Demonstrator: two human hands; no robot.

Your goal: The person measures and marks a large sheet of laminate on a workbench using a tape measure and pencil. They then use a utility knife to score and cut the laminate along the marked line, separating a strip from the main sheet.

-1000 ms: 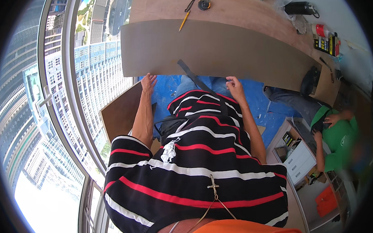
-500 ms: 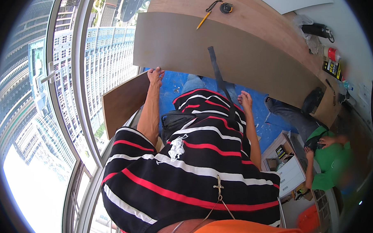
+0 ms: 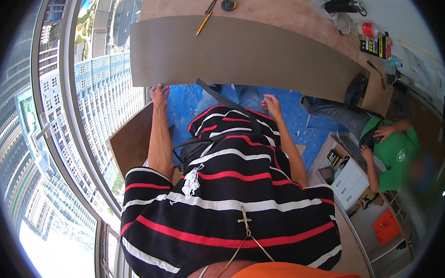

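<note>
A long grey-brown board (image 3: pixel 219 51) lies across a light wooden surface in front of me. My left hand (image 3: pixel 159 95) is closed at its near edge, close to the left corner, fingertips against it. Loosely curled but with fingers apart, my right hand (image 3: pixel 271 106) hangs in the air short of that same edge and holds nothing. From my waist a dark strap (image 3: pixel 213 92) sticks out, its free end near the board's edge between my hands. A yellow pencil (image 3: pixel 203 23) lies over the board's far edge, beside a tape measure (image 3: pixel 228 5).
A smaller brown panel (image 3: pixel 132 142) leans by the window (image 3: pixel 67 120) at left. Blue sheeting (image 3: pixel 293 119) covers the floor. At right, a person in green (image 3: pixel 392 152) sits beside a drawer unit (image 3: pixel 349 186). A black bottle (image 3: pixel 343 6) and boxes line the wooden surface.
My view has turned, so the scene sits further left. The strap's free end has swung left, off the board's face to its near edge. My left hand remains at the board's edge.
</note>
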